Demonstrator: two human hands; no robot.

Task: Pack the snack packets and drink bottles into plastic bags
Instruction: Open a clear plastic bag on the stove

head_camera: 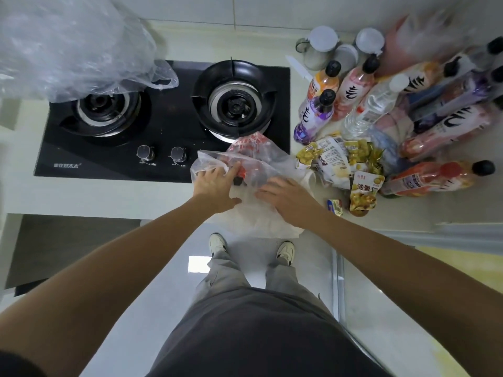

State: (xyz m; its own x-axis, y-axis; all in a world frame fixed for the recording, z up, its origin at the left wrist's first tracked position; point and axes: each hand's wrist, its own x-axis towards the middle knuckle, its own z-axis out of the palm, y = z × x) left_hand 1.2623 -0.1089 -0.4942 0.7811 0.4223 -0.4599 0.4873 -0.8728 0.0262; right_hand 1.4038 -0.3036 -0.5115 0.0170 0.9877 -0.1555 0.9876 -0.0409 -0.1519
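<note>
While we readied the plastic bag (253,170) at the counter's front edge, our left hand (215,183) pinched its rim and our right hand (283,195) lay fairly flat on it, probably to spread the mouth. A bottle seemed already inside. The snack packets (340,161) and drink bottles (381,104) waited just right.
</note>
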